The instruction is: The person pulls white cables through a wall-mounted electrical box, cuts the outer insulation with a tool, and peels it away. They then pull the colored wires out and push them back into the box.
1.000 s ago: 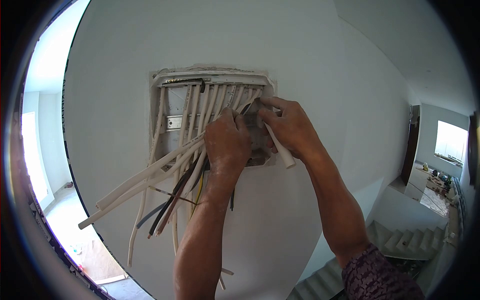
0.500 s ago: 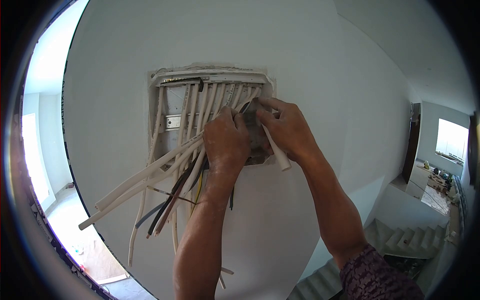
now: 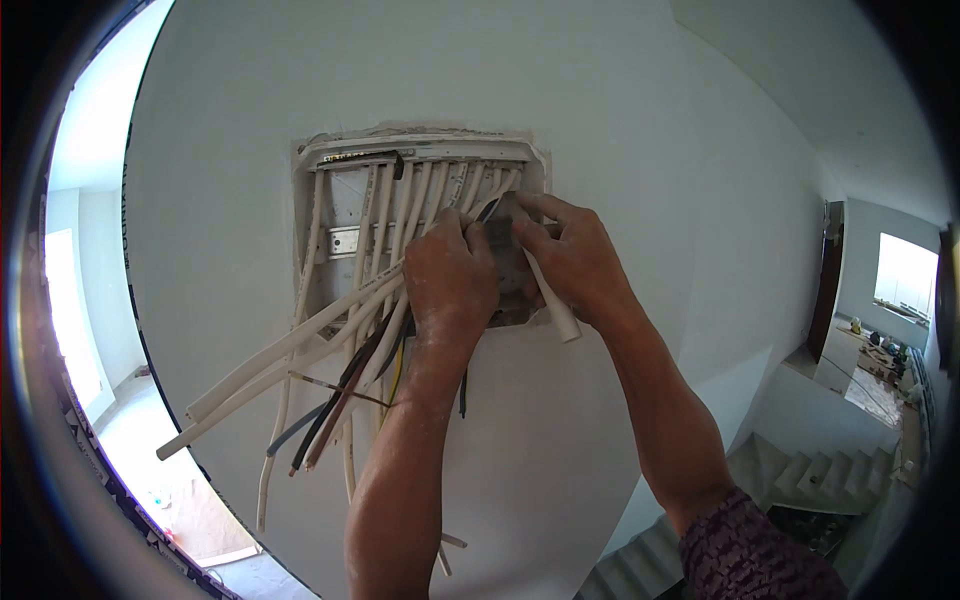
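A recessed electrical box (image 3: pixel 343 205) in the wall has several white sheathed cables (image 3: pixel 407 205) coming down from its top edge. My left hand (image 3: pixel 452 275) is closed in front of the box, pinching a white cable near its split sheath, where a dark strand (image 3: pixel 488 210) shows. To the right, my right hand (image 3: pixel 572 255) pinches the upper part of the same run between thumb and forefinger. A thick white sheath end (image 3: pixel 553 300) hangs below that hand. What lies between the fingertips is partly hidden.
Stripped blue, black and brown wires (image 3: pixel 340 420) hang below the box, with a yellow-green wire (image 3: pixel 398 370) beside my left forearm. Long white cable ends (image 3: pixel 245 385) stick out leftward. A metal rail (image 3: pixel 345 242) crosses the box. Stairs (image 3: pixel 815 478) lie lower right.
Almost nothing differs. Both hands keep their grip at the same spot, and the view has shifted very slightly.
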`<action>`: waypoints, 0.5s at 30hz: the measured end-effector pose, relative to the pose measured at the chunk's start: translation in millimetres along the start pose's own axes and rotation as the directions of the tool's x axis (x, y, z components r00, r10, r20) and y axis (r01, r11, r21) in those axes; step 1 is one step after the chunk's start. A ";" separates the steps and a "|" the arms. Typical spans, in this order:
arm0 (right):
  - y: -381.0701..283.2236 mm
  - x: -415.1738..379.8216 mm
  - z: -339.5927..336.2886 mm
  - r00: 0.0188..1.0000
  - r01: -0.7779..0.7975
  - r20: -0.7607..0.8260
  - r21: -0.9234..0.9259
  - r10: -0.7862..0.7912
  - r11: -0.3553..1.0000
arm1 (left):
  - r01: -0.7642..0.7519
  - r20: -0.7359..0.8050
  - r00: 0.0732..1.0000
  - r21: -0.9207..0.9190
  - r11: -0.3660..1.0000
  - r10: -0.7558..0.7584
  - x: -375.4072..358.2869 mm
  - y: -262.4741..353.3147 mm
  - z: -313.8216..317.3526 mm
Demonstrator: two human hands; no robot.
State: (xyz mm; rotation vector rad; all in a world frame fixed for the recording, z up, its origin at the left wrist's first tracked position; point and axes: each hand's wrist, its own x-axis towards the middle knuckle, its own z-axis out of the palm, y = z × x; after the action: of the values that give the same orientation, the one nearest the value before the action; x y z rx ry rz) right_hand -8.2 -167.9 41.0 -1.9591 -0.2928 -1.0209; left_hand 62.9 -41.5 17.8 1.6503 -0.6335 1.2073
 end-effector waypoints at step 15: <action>6.6 2.3 -2.9 0.999 0.037 0.011 0.003 -0.037 0.999 | 0.018 0.010 1.000 -0.006 1.000 -0.018 -0.7 2.0 -0.9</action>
State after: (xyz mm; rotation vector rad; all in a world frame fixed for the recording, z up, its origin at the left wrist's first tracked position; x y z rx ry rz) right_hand -4.7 -174.4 39.6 -1.9644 -0.3380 -1.0330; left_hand 60.6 -41.6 18.0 1.6545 -0.6267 1.1838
